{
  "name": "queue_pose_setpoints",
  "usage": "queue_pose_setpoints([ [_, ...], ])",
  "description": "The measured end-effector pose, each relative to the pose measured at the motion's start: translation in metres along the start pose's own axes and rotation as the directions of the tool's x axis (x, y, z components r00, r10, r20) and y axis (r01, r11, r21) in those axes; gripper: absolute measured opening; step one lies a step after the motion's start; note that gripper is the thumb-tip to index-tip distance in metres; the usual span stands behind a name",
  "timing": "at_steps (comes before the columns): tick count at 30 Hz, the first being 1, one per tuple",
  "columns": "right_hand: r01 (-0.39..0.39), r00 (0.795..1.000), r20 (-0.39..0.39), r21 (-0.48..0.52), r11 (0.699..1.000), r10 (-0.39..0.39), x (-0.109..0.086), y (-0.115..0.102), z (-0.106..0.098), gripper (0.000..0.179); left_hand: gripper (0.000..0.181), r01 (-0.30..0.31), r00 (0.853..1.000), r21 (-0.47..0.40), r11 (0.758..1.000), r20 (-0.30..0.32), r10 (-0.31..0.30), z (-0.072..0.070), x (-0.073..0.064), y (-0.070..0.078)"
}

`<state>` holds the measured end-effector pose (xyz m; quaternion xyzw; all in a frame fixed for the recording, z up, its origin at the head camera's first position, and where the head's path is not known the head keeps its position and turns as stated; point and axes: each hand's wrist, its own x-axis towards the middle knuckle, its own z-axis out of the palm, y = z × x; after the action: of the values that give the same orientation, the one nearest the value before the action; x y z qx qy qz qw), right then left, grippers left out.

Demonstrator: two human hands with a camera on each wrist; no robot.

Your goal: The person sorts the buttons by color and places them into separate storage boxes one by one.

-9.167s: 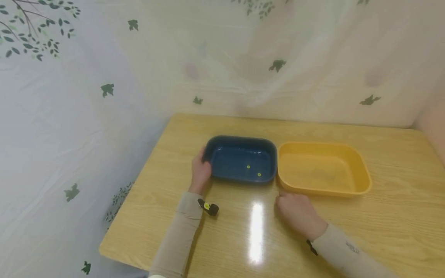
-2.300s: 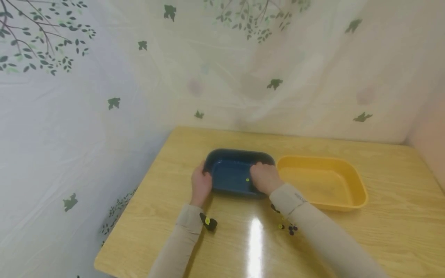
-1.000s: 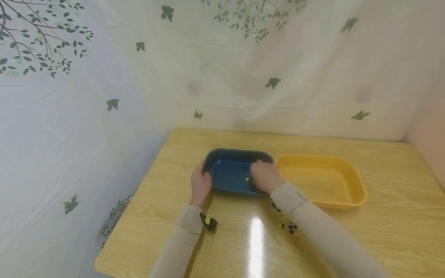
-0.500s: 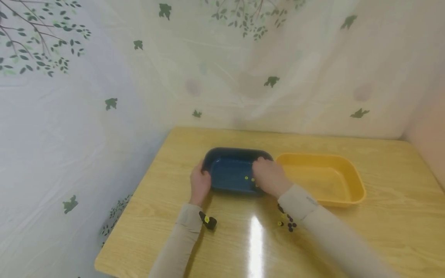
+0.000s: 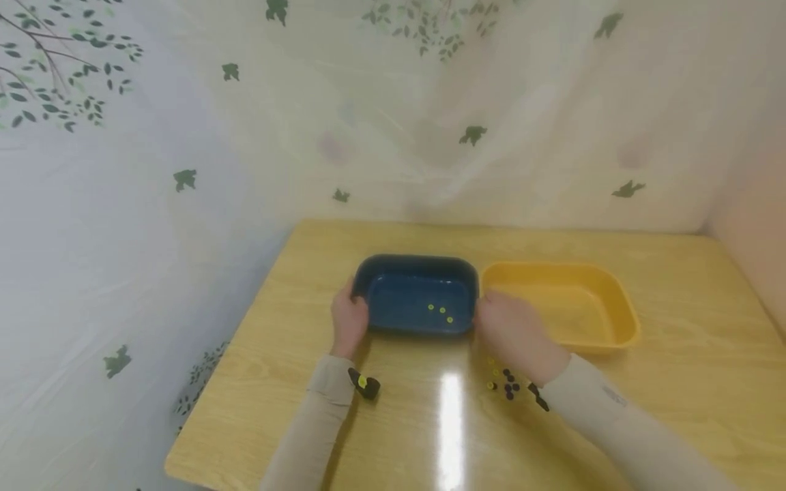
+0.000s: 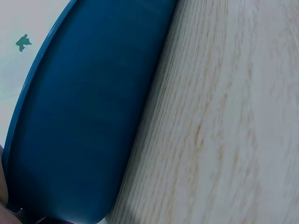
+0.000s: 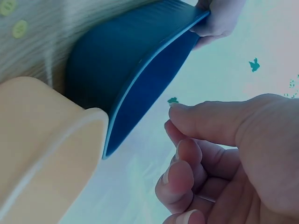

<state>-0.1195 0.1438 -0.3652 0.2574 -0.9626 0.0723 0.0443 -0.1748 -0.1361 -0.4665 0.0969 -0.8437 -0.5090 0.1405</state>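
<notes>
My left hand (image 5: 350, 320) grips the left end of a dark blue plastic bin (image 5: 393, 330), thumb over its rim. Three small yellow buttons (image 5: 442, 310) lie on the bin's floor toward its right side. My right hand (image 5: 512, 334) is just right of the blue bin, above the near left corner of a yellow bin (image 5: 629, 327). In the right wrist view its fingers (image 7: 180, 179) are loosely curled, with nothing seen between thumb and fingertips. Below that hand, on the table, lie several dark buttons (image 5: 512, 387) and a few yellow buttons (image 7: 19, 29), partly hidden by it.
Both bins stand side by side on a wood-grain table (image 5: 393, 436), their ends nearly touching. Behind and left hangs a pale curtain (image 5: 393, 150) printed with leaves and birds. A bright reflection lies on the tabletop between my forearms.
My right hand has left the blue bin and moved right, toward me, fingers loosened. Three yellow buttons now show inside, where one showed beside the hand. The left hand keeps its grip.
</notes>
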Motion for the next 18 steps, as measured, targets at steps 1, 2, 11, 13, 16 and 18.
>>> queue_pose_setpoints([
  [1,-0.006,1.000,-0.002,0.002,1.000,0.006,-0.004,0.000,0.000,0.012,0.054,0.000,1.000,0.002,1.000,0.000,0.000,0.000,0.000,-0.001],
  [2,-0.016,1.000,-0.002,0.006,1.000,0.016,-0.007,0.000,-0.001,0.012,0.054,0.002,1.000,0.004,1.000,-0.001,-0.002,0.000,0.000,-0.001],
  [11,-0.048,0.996,-0.070,0.022,0.999,0.050,-0.038,0.000,0.010,0.018,0.055,0.012,1.000,0.019,1.000,0.013,-0.013,-0.001,0.001,-0.004],
  [13,-0.049,0.996,-0.071,0.012,0.999,0.050,-0.046,0.000,0.016,0.017,0.055,0.008,1.000,0.025,1.000,0.011,-0.009,-0.001,0.002,-0.006],
  [16,-0.048,0.997,-0.063,0.024,0.999,0.050,-0.057,0.002,0.026,0.016,0.054,0.008,1.000,0.034,0.999,-0.001,-0.008,0.000,0.004,-0.007],
  [18,-0.058,0.997,-0.049,0.052,0.997,0.061,-0.064,0.005,0.033,0.013,0.055,0.011,1.000,0.040,0.999,-0.005,-0.011,0.000,0.004,-0.008],
])
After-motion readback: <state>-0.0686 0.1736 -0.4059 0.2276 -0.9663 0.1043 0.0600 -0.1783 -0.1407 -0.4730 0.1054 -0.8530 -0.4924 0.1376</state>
